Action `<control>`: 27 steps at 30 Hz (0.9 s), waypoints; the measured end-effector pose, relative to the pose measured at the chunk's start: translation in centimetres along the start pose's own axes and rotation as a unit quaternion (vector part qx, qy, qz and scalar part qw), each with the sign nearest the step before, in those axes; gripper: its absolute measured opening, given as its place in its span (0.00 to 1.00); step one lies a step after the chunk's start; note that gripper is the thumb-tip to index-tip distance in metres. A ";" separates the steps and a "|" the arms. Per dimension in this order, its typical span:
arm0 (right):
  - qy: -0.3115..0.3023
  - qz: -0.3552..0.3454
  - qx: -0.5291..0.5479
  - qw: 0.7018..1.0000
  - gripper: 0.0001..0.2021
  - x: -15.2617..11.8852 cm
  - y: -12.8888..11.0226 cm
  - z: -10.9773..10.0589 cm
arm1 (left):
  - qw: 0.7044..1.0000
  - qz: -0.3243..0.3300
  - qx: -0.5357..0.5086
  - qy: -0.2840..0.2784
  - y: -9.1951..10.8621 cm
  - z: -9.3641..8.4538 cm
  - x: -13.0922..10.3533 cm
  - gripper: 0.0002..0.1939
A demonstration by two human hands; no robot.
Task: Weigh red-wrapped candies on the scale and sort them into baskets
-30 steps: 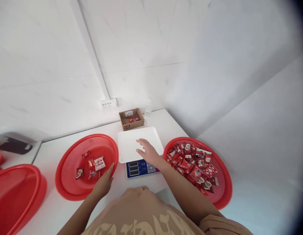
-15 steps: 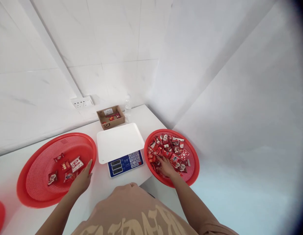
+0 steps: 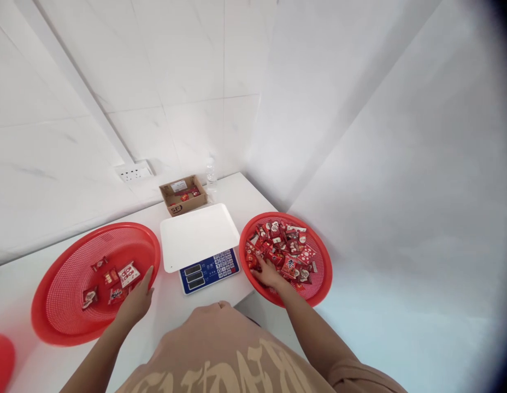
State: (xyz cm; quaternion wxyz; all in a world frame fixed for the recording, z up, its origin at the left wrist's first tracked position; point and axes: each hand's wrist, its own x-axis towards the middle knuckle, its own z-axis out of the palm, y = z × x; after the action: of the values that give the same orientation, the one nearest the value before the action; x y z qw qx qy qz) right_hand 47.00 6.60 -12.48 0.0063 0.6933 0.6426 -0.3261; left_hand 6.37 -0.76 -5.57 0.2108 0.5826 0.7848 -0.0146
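Observation:
On the left, a wide red mesh basket (image 3: 44,322) holds several wrapped candies (image 3: 111,277), spread over its bottom. My left hand (image 3: 136,300) is closed over that basket's near right rim, its fingers on the inner side and its thumb outside. To the right, a smaller red basket (image 3: 328,278) is heaped with red-wrapped candies (image 3: 284,245). Inside it, my right hand (image 3: 269,273) rests on the candies at the near left, thumb and fingers apart. No candy is visibly gripped there; its fingertips partly hide the wrappers beneath.
Between the baskets stands a scale with a white tray (image 3: 199,234) and a blue keypad panel (image 3: 208,271). Behind it are a cardboard box (image 3: 183,206) with red items inside and a clear bottle (image 3: 211,172). Another red object (image 3: 0,360) is cut off at lower left.
My right hand has shifted left across the candies towards the basket's left rim. My left hand stays at the rim of the left basket. The view has moved slightly.

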 end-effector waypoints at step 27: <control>0.076 -0.019 0.238 0.968 0.19 0.3 1.7 -3.8 | 0.999 -0.016 -0.022 -0.027 0.4 0.0 -0.6 0.30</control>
State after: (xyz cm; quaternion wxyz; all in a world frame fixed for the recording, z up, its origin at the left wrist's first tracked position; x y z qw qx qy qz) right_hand 50.23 8.23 -10.35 -0.2136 0.6853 0.5581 -0.4164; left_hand 6.92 -1.17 -5.30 0.2446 0.5649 0.7879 -0.0166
